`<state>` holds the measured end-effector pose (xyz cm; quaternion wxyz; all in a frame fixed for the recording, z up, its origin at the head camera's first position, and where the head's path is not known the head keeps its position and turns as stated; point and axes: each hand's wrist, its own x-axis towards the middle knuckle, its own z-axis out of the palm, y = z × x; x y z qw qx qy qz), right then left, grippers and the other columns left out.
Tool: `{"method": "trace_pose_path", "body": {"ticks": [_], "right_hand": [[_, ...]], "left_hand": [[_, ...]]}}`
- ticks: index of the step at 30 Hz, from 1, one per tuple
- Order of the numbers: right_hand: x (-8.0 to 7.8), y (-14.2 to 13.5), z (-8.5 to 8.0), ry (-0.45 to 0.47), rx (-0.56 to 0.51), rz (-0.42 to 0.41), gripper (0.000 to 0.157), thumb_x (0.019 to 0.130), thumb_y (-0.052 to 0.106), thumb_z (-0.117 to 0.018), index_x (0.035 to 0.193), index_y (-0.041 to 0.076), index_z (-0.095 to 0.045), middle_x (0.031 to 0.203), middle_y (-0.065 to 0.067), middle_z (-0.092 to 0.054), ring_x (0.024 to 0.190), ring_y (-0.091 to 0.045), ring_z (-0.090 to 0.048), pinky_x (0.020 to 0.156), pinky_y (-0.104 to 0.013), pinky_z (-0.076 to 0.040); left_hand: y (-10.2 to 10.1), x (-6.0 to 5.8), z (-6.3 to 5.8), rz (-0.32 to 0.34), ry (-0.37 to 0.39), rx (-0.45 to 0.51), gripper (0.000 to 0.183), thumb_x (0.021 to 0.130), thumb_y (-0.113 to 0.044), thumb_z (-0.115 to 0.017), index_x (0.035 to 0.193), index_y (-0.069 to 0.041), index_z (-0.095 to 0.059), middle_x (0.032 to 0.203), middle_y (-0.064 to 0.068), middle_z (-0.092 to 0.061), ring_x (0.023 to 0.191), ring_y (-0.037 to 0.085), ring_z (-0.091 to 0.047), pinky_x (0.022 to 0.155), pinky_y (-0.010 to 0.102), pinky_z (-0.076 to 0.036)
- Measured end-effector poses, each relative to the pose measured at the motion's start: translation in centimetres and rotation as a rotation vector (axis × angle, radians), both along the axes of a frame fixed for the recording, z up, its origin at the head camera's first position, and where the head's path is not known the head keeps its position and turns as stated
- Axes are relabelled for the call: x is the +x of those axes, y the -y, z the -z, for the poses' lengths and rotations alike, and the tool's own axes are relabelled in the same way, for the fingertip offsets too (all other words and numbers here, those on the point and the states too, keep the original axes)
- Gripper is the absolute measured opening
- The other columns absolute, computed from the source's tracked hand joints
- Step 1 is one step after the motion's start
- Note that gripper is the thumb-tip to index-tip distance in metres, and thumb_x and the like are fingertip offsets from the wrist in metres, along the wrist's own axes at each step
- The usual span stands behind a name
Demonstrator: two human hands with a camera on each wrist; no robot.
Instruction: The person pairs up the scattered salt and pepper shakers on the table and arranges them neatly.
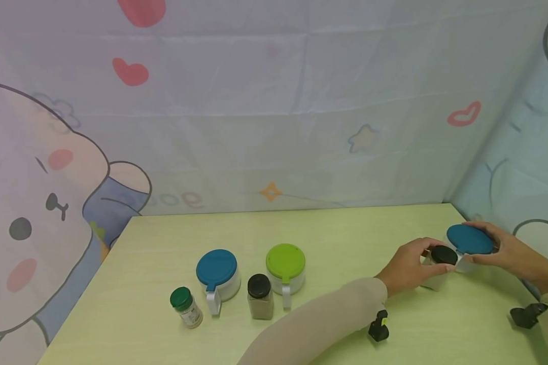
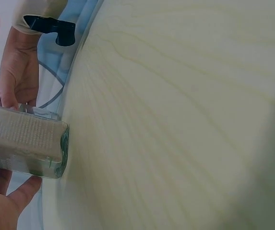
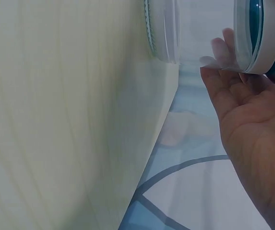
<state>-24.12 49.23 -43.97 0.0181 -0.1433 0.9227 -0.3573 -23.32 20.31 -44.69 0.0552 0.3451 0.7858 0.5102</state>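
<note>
My left hand (image 1: 408, 264) grips a square clear spice jar (image 1: 444, 255) with a black lid, thumb and fingers on opposite sides. In the left wrist view the jar (image 2: 24, 141) shows rows of printed text. Close on its right, my right hand (image 1: 513, 253) holds a round clear canister (image 1: 469, 239) with a blue lid. The fingers curl around its side near the lid, as the right wrist view of the canister (image 3: 271, 38) shows. Both containers are near the table's right edge. Whether their bases touch the table, I cannot tell.
On the table (image 1: 347, 238) at left stand a green-capped shaker (image 1: 187, 308), another blue-lidded canister (image 1: 216, 274), a second black-lidded jar (image 1: 260, 296) and a green-lidded canister (image 1: 285, 268). A patterned curtain (image 1: 237, 101) hangs behind and along the right side.
</note>
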Motion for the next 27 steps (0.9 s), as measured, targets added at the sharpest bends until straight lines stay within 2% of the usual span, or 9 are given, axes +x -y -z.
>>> {"method": "trace_pose_path", "body": {"ticks": [1,2,4,6,7,9,14,22,27], "right_hand": [[-0.01,0.02,-0.01,-0.001,0.007,0.003,0.087,0.095,0.015,-0.073,0.162,0.015,-0.019,0.15,-0.039,-0.025,0.112,0.005,-0.041,0.074,-0.017,-0.05],[-0.02,0.03,-0.04,-0.002,0.016,0.003,0.087,0.095,0.015,-0.073,0.162,0.014,-0.019,0.15,-0.039,-0.025,0.113,0.002,-0.043,0.074,-0.017,-0.05],[-0.04,0.08,-0.11,-0.001,0.026,0.003,0.086,0.095,0.016,-0.073,0.162,0.011,-0.019,0.15,-0.039,-0.026,0.117,-0.017,-0.05,0.074,-0.017,-0.049],[-0.04,0.11,-0.21,0.009,0.029,0.002,0.087,0.095,0.017,-0.073,0.162,0.009,-0.017,0.15,-0.04,-0.025,0.119,-0.04,-0.049,0.074,-0.017,-0.049],[-0.04,0.13,-0.22,0.014,0.032,0.007,0.088,0.095,0.018,-0.073,0.162,0.009,-0.017,0.15,-0.04,-0.025,0.12,-0.043,-0.048,0.074,-0.017,-0.049],[-0.04,0.14,-0.24,0.022,0.025,0.007,0.088,0.095,0.018,-0.073,0.162,0.008,-0.015,0.15,-0.041,-0.024,0.12,-0.058,-0.042,0.074,-0.017,-0.048],[-0.05,0.02,-0.18,0.029,0.02,0.005,0.089,0.096,0.017,-0.072,0.162,0.007,-0.014,0.15,-0.042,-0.022,0.121,-0.061,-0.04,0.074,-0.016,-0.048],[-0.04,-0.05,-0.1,0.033,0.005,0.007,0.092,0.095,0.017,-0.073,0.164,0.014,-0.012,0.152,-0.043,-0.019,0.123,-0.061,-0.038,0.074,-0.016,-0.048],[-0.02,0.06,-0.23,0.032,0.007,-0.002,0.092,0.095,0.017,-0.073,0.163,0.01,-0.012,0.151,-0.044,-0.02,0.122,-0.063,-0.038,0.074,-0.017,-0.049]], "left_hand": [[0.0,0.0,0.01,-0.001,0.0,0.0,0.045,0.094,-0.032,-0.075,0.135,-0.024,-0.059,0.118,-0.019,-0.063,0.102,-0.008,-0.055,0.088,0.012,-0.048],[0.0,-0.01,0.02,0.0,0.001,0.001,0.045,0.094,-0.032,-0.075,0.135,-0.024,-0.059,0.118,-0.018,-0.063,0.102,-0.008,-0.055,0.088,0.012,-0.048],[-0.02,-0.03,0.05,-0.001,0.002,0.0,0.045,0.094,-0.032,-0.075,0.135,-0.024,-0.059,0.118,-0.019,-0.063,0.102,-0.008,-0.055,0.088,0.012,-0.048],[-0.04,-0.05,0.07,-0.002,0.002,-0.002,0.045,0.094,-0.033,-0.075,0.135,-0.024,-0.059,0.118,-0.019,-0.063,0.102,-0.008,-0.055,0.088,0.012,-0.049],[-0.04,-0.06,0.08,-0.001,0.004,-0.002,0.045,0.094,-0.033,-0.075,0.135,-0.024,-0.059,0.118,-0.019,-0.063,0.102,-0.008,-0.055,0.089,0.013,-0.049],[-0.07,-0.07,0.07,0.001,0.005,-0.003,0.044,0.095,-0.033,-0.074,0.135,-0.024,-0.059,0.118,-0.019,-0.062,0.102,-0.008,-0.054,0.089,0.013,-0.048],[-0.11,-0.03,-0.06,0.004,0.011,-0.003,0.044,0.095,-0.033,-0.074,0.135,-0.024,-0.059,0.118,-0.018,-0.062,0.102,-0.008,-0.054,0.088,0.011,-0.048],[-0.06,-0.03,-0.02,0.006,0.018,0.003,0.046,0.095,-0.032,-0.074,0.137,-0.023,-0.058,0.12,-0.018,-0.061,0.103,-0.007,-0.054,0.09,0.012,-0.048],[-0.01,-0.05,0.0,0.003,0.032,0.001,0.043,0.095,-0.033,-0.074,0.135,-0.024,-0.06,0.119,-0.019,-0.061,0.102,-0.007,-0.054,0.087,0.011,-0.047]]}}
